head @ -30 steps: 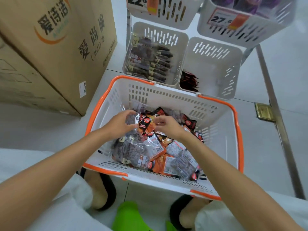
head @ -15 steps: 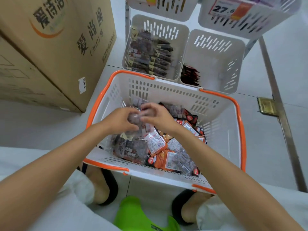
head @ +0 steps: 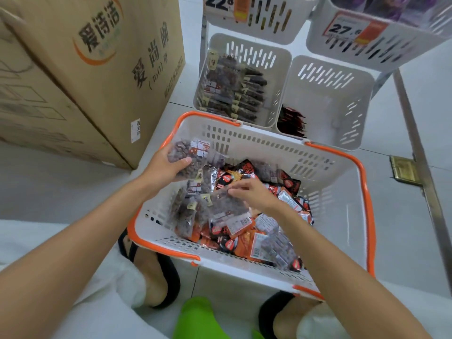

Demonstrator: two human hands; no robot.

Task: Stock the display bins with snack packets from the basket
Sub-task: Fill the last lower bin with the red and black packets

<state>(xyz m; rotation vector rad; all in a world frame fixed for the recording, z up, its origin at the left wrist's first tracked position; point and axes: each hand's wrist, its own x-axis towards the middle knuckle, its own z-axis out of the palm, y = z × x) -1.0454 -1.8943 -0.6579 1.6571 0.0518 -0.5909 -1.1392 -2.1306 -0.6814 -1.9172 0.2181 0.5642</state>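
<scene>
A white basket with orange handles [head: 342, 209] sits on the floor before me, full of clear packets of dark snacks and red-and-black packets [head: 247, 231]. My left hand [head: 163, 170] holds a clear packet of dark snacks [head: 188, 155] lifted at the basket's far left corner. My right hand [head: 254, 194] reaches into the pile and pinches the edge of another clear packet [head: 227, 206]. Beyond the basket stand two white display bins: the left bin [head: 281, 69] holds rows of the dark snack packets, the right bin [head: 342, 106] holds a few red packets at its near left corner.
A large cardboard box [head: 97, 69] stands at the left, close to the basket and left bin. Upper bins with price tags [head: 354, 30] hang over the lower bins. A metal floor rail [head: 420, 148] runs at the right. My sandalled feet and a green object [head: 198, 319] are below.
My left hand has lifted a clear packet up to the basket's far left corner. My right hand has drawn away from it and moved down onto another packet in the pile.
</scene>
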